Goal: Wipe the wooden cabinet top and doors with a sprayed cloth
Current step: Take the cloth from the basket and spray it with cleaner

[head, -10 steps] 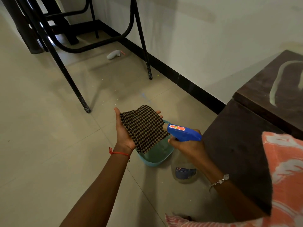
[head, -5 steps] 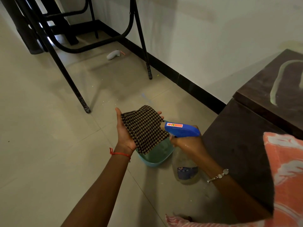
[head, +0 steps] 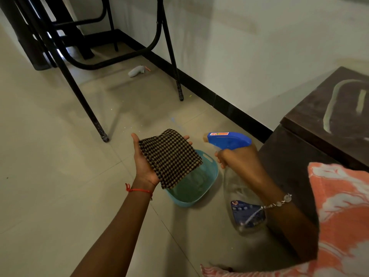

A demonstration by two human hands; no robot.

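While I watch through the head camera, the left hand point(head: 146, 162) lies palm up and open, with a folded checked cloth point(head: 170, 156) draped across the palm and fingers; the lower end of the cloth hangs off the palm over a blue basin point(head: 211, 176). At 3 o'clock from the cloth, apart from it, the right hand point(head: 237, 158) is closed around the neck of a spray bottle point(head: 229, 139), whose blue head and pale nozzle point toward the cloth. I cannot tell whether a finger is pressing the trigger, since the knuckles cover it. The clear body of the bottle runs down behind the right wrist, and I can read only part of its dark blue label.

I see the basin on the tiled floor point(head: 50, 176), its upper left part hidden by the cloth; whether it holds liquid I cannot tell. The wooden cabinet point(head: 299, 156) stands at 3 o'clock, cut off by the right edge of the frame; its dark top carries pale streaks, and its front face is in shadow. An orange and white garment point(head: 339, 216) covers the lower right corner.

At 11 o'clock stand black metal furniture legs point(head: 79, 92), their upper parts out of frame. Near them, at 12 o'clock by the wall, lies a small white object point(head: 136, 70) I cannot identify.
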